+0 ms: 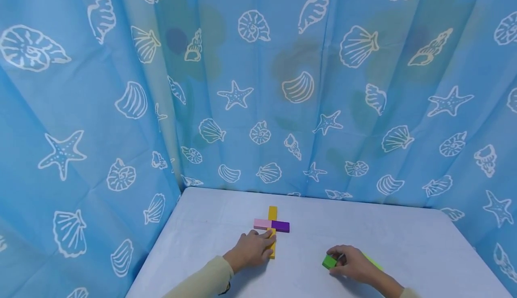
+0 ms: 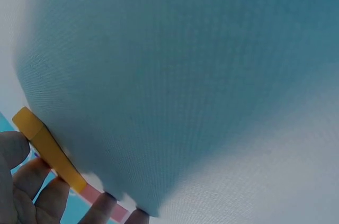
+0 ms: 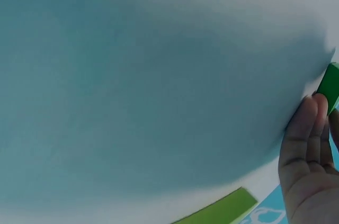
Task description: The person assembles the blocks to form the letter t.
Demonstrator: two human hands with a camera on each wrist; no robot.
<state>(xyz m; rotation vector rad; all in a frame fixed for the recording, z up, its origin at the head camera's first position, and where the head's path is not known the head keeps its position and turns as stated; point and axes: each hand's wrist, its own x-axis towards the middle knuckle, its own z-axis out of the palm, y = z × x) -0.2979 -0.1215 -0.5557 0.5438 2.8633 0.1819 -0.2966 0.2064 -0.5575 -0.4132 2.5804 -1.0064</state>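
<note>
On the white table, a yellow block (image 1: 272,249) lies lengthwise, its far end by a pink block (image 1: 263,224) and a purple block (image 1: 280,226) placed end to end. Another yellow block (image 1: 273,212) extends beyond them, forming a cross. My left hand (image 1: 252,248) rests with its fingertips on the near yellow block. In the left wrist view, the thumb and fingers touch along the edge of that yellow block (image 2: 53,152), with the pink block (image 2: 103,203) past it. To the right, my right hand (image 1: 355,264) pinches a green block (image 1: 329,261) between thumb and fingers.
A light green block (image 1: 373,262) lies behind the right hand, partly hidden by it; the right wrist view shows more of this light green block (image 3: 220,211). Blue curtains (image 1: 258,109) with white shell prints hang around the table's (image 1: 226,203) back and left sides.
</note>
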